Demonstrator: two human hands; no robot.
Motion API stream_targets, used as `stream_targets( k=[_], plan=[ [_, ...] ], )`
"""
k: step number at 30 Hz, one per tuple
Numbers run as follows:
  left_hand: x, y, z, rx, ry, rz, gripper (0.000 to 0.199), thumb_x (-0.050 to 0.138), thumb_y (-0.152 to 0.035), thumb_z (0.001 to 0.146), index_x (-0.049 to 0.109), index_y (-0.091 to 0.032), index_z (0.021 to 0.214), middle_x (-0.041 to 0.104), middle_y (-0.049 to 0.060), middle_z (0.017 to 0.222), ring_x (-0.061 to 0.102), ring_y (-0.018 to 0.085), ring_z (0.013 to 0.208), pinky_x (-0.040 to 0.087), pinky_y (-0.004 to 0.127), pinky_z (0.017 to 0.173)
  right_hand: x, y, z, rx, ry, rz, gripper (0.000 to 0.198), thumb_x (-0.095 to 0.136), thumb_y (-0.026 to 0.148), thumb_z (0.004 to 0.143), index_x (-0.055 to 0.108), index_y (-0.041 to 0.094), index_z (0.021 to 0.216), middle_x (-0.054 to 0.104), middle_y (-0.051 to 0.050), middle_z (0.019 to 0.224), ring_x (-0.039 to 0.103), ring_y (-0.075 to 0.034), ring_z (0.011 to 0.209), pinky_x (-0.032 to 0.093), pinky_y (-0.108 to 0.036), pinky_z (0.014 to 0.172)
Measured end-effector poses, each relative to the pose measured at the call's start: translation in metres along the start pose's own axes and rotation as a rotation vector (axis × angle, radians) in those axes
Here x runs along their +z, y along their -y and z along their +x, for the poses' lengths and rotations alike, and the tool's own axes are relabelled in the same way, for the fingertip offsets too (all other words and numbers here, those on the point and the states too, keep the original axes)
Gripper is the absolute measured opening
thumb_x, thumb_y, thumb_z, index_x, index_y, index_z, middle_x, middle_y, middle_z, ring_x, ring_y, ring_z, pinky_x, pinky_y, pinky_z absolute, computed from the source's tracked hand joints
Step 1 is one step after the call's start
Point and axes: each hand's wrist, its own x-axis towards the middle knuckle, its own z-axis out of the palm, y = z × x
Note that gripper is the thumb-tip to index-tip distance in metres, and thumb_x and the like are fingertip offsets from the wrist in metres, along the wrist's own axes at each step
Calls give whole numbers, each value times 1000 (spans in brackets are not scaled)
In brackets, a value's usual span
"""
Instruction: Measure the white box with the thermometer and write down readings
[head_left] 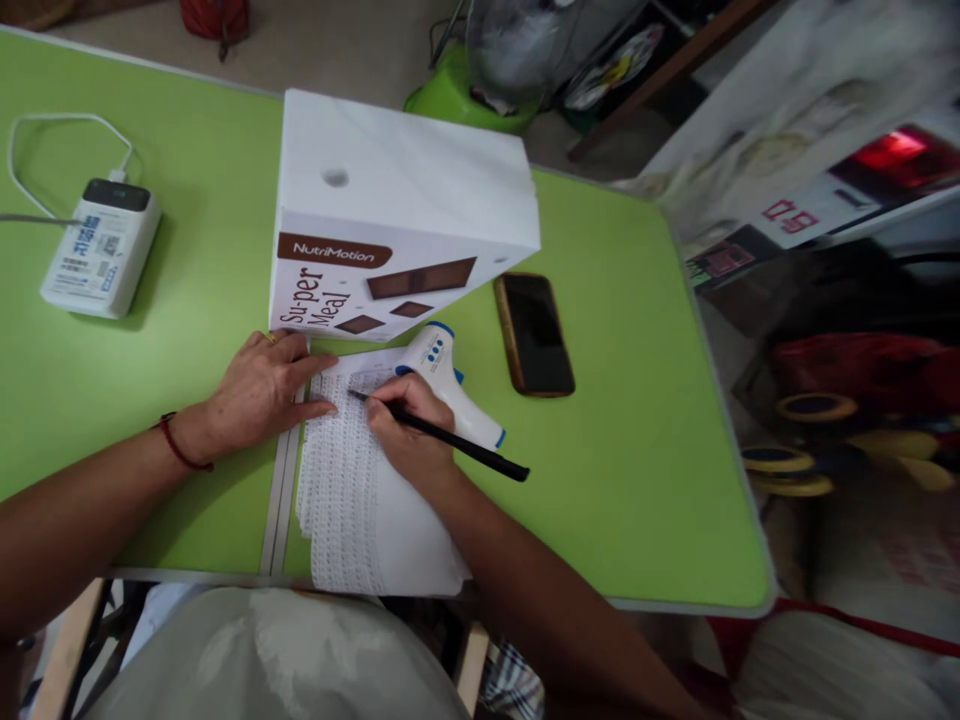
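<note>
here, papers (345, 510) on green table (637, 480); pale floor (352, 50) beyond

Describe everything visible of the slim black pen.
The slim black pen, seemingly plastic, is long and straight with a narrow pointed tip. It slants through the right hand's grip, tip at the white paper sheets covered in small dark marks, blunt rear end over the green tabletop. Whether the tip touches cannot be told.
</note>
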Motion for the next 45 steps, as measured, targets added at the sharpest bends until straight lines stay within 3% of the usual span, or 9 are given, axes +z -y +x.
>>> stream_targets(
  k=[19,25,45],
  plan=[
    [0,-1,0,26,-62,11,51,89,-49,79,76,-15,114,71,9,92,69,29,85,49,37,70,-1,0,1,16,7,-36,9,57,21,72,53,25,65,54,7,54,49,-11,50,43,-26,50],
    [0,-1,0,-2,-7,7,50,87,-49,82,74,-18,119,71,8,96,69,29,90,50,37,74,-2,0,1,73,5,-25,8,58,24,71,52,25,66,56,6,57,51,-12,53,45,-27,52],
    [-2,-1,1,-17,33,-8,49,85,-49,84,73,-18,121,71,9,98,68,29,92,50,38,77,-1,1,0,48,-39,-35,10,57,22,71,50,25,64,52,7,54,48,-12,51,41,-27,50]
  ],
)
